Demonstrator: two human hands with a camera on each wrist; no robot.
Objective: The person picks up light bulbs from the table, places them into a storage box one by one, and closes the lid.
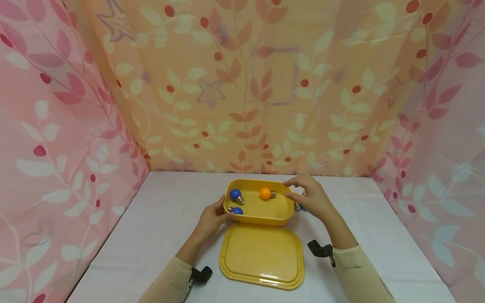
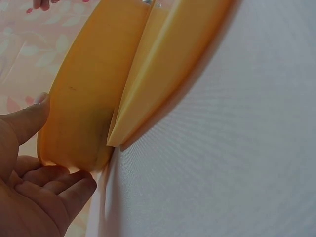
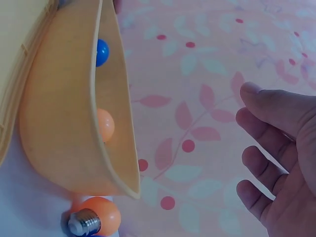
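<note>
- On the tabletop [image 1: 151, 235], we see an open yellow box [image 1: 261, 219], with a matching yellow lid [image 1: 261, 256] lying flat just in front of it.
- We see the left hand [image 1: 213, 216] gripping the box's left end, thumb against the front wall and fingers at the end.
- Over the box's right end we find the right hand [image 1: 308, 195] raised, holding nothing, its thumb and fingers apart.
- Inside, we count two blue bulbs [image 1: 235, 194] toward the left and one orange bulb [image 1: 265, 193] right of the middle.
- Beyond the right end we make out another orange bulb [image 3: 107, 217] beside something blue [image 1: 302, 207], partly hidden.
- Behind, we see leaf-patterned cloth [image 1: 242, 84].
</note>
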